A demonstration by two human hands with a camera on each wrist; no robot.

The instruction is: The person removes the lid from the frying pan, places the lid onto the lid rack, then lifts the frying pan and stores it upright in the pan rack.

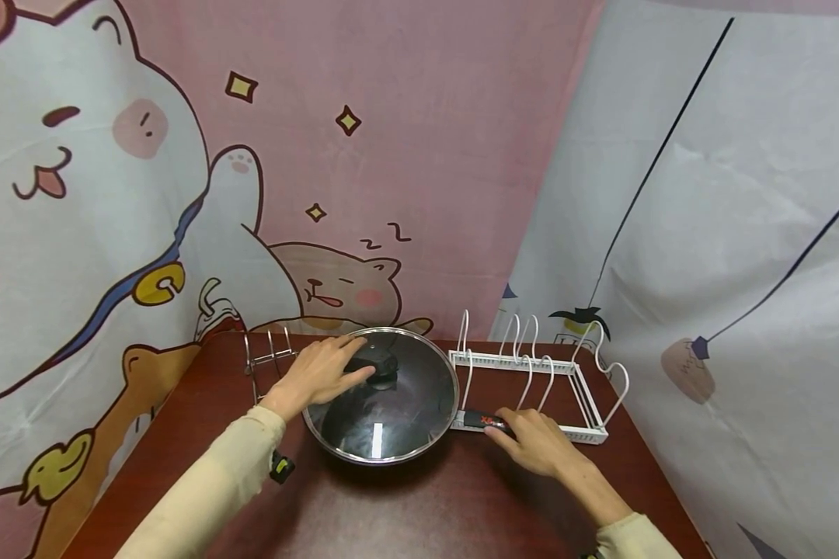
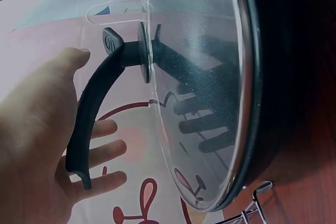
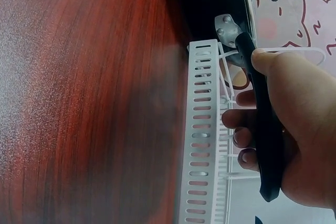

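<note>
A wok with a glass lid (image 1: 405,407) over it rests on the table. The lid has a curved black lid handle (image 2: 86,121). My left hand (image 1: 322,371) is around that handle, its fingers extended behind it and the thumb apart from it in the left wrist view. From the wok's right side sticks out its long black handle (image 3: 262,114), bolted on by a silver bracket (image 3: 227,31). My right hand (image 1: 534,442) grips this handle, thumb along the top and fingers curling beneath. The wok's dark body (image 2: 281,77) is mostly hidden under the lid in the head view.
Right of the wok stands a white rack (image 1: 583,435) with several upright wire loops; the wok handle passes over its front left corner. A small metal wire rack (image 1: 271,357) is behind my left hand. A printed cloth (image 1: 447,155) hangs behind the reddish-brown table (image 1: 405,512).
</note>
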